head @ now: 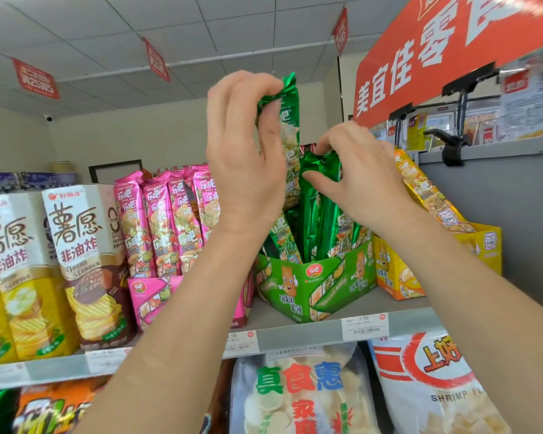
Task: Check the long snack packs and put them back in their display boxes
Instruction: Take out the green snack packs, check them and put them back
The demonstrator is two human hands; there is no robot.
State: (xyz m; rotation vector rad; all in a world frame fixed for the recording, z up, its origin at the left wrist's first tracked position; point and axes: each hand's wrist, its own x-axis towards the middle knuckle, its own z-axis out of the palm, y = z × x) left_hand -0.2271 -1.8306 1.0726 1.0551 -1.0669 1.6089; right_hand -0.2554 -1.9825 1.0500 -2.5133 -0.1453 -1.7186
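Observation:
A green display box (317,286) stands on the top shelf, turned corner-forward, with several long green snack packs upright in it. My left hand (245,158) pinches the top of one long green pack (290,120) that sticks up above the others. My right hand (358,180) grips the tops of the green packs (318,195) still standing in the box. Left of it a pink display box (148,296) holds several long pink packs (163,220). To the right, a yellow display box (395,270) holds yellow packs (427,189) that lean back.
Tall chip boxes (85,261) stand at the left of the shelf (311,336), whose front edge carries price tags. Large snack bags (304,393) fill the shelf below. A red sign (436,54) and black clips (452,145) hang above a grey partition on the right.

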